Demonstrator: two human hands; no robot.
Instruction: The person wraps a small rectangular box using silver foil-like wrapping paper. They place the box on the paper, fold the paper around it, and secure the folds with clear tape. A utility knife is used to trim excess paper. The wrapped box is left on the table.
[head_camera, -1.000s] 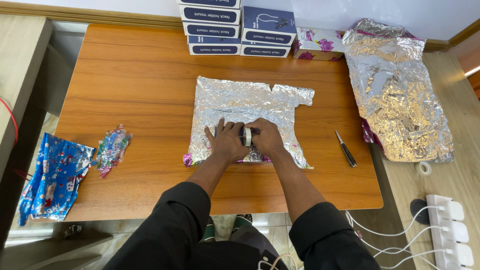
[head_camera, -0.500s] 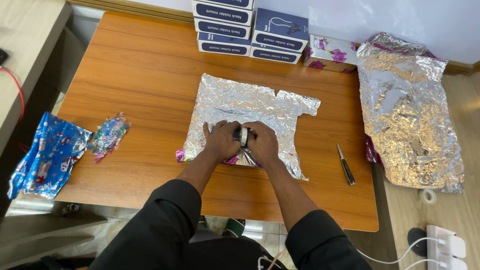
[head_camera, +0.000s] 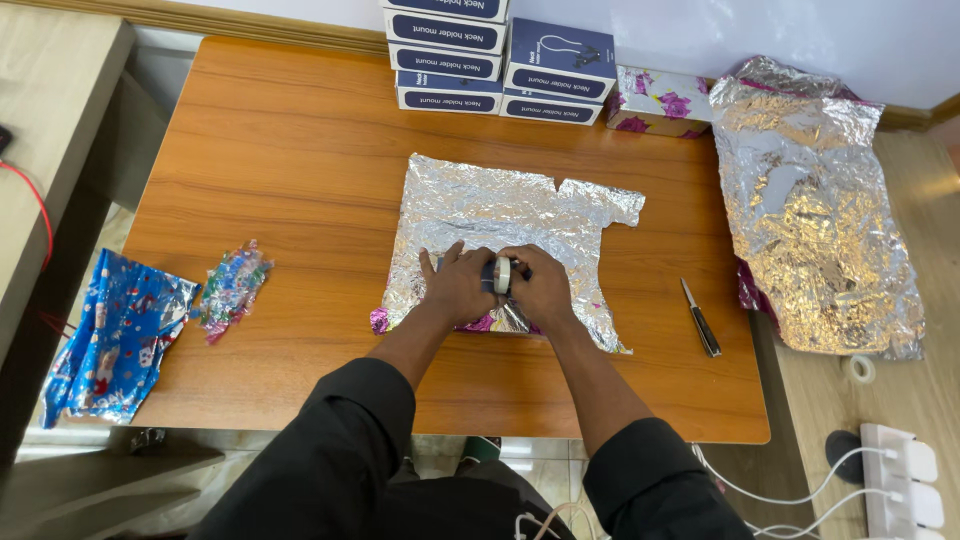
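Note:
A crumpled silver foil sheet (head_camera: 500, 215) with a pink flowered underside lies in the middle of the wooden table (head_camera: 290, 150). Both my hands rest on its near part, over a dark object that they mostly hide. My right hand (head_camera: 545, 290) holds a small roll of clear tape (head_camera: 503, 275) upright between its fingers. Pressed flat beside it, my left hand (head_camera: 458, 285) has its fingers spread on the foil, touching the roll.
A small knife (head_camera: 701, 319) lies right of the foil. Stacked dark blue boxes (head_camera: 495, 55) and a flowered wrapped box (head_camera: 660, 100) stand at the back. A large foil sheet (head_camera: 815, 200) drapes the right edge, another tape roll (head_camera: 860, 369) below it. Blue wrapping paper (head_camera: 115, 335) and a scrap (head_camera: 230, 290) lie left. A power strip (head_camera: 905, 480) sits lower right.
My hands stay together on the foil with the tape roll; only the camera view shifts slightly.

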